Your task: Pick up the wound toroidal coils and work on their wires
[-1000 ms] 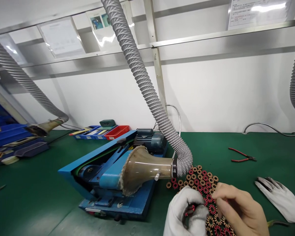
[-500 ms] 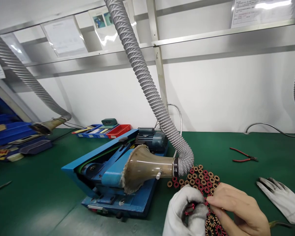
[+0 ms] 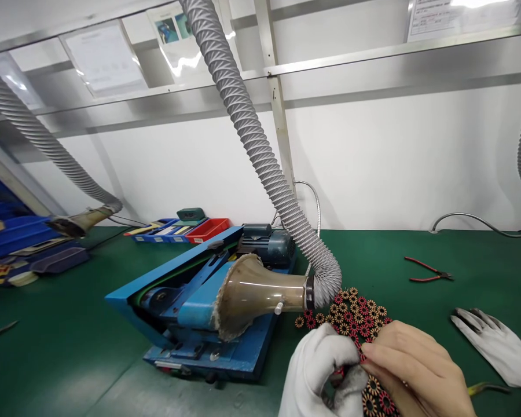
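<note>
spreading across the whole lower view as a green bench mat (image 3: pixel 417 249), with a white wall behind. sitting left of centre on the mat as a blue belt sander (image 3: pixel 186 313), its motor at the far end. curving down from the top as a grey ribbed extraction hose (image 3: pixel 252 139), ending in a brownish funnel hood (image 3: pixel 252 292) tilted over the sander. lying flat near the right edge as a spare white glove (image 3: pixel 495 347), well apart from red-handled cutters (image 3: pixel 428 271) farther back. resting at the far left as red and blue parts trays (image 3: pixel 186 230).

lying just right of the hood as a heap of red and copper toroidal coils (image 3: pixel 356 313), running toward the lower edge and under both hands.

curling at the bottom centre as a white-gloved left hand (image 3: pixel 319 376), fingers clenched inward around a small red coil (image 3: pixel 339 370), mostly hidden in the fold of the glove. meeting it from the right as a bare right hand (image 3: pixel 412 373), fingers (image 3: pixel 373 353) drawn close together, tips pinching at the same coil and touching the glove. sitting between the two sets of fingertips, just above the near end of the heap.
</note>
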A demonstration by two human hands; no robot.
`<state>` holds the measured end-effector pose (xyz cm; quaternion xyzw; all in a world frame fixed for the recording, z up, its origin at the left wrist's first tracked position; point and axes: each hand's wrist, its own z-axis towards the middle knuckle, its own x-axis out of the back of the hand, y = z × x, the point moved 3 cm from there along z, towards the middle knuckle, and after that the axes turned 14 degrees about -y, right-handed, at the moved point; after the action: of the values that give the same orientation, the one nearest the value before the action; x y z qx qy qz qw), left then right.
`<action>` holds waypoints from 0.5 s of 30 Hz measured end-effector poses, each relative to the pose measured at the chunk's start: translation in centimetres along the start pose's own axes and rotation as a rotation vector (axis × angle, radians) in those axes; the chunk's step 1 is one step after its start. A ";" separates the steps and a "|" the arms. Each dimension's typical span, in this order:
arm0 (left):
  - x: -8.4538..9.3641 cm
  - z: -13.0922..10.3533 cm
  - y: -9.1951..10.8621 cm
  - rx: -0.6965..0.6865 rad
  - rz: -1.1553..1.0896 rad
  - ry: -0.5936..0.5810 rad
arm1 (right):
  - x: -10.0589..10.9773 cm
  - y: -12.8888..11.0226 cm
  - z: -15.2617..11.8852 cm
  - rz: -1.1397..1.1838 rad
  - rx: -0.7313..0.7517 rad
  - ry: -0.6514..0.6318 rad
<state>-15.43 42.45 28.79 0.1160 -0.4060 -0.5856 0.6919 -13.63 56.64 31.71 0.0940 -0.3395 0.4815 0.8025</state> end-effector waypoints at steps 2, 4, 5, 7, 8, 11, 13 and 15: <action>0.3 0.3 0.1 -0.031 0.025 -0.036 | 0.1 -0.4 0.1 0.004 -0.001 -0.016; 0.6 0.7 0.5 -0.116 0.145 -0.064 | 0.1 -0.7 0.2 0.020 -0.065 -0.054; 0.8 0.8 0.8 -0.165 0.237 -0.072 | 0.0 -0.8 0.2 0.040 -0.129 -0.067; 0.9 1.1 1.2 -0.239 0.411 -0.076 | -0.4 -0.6 -0.1 0.157 -0.337 -0.090; 0.9 1.2 1.3 -0.255 0.463 -0.072 | -0.7 -0.3 -0.4 0.279 -0.461 -0.100; 1.0 1.2 1.3 -0.236 0.440 -0.031 | -2.2 0.5 -1.5 0.820 -0.698 -0.096; 0.9 1.0 1.2 -0.182 0.322 -0.007 | -2.4 0.8 -1.9 0.927 -0.686 -0.005; 0.7 0.7 0.9 -0.102 0.198 0.029 | -1.8 0.8 -1.9 0.690 -0.611 0.121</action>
<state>-15.26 42.28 30.10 0.0484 -0.3752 -0.5328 0.7570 -14.04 56.68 28.96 -0.2936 -0.4300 0.6029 0.6045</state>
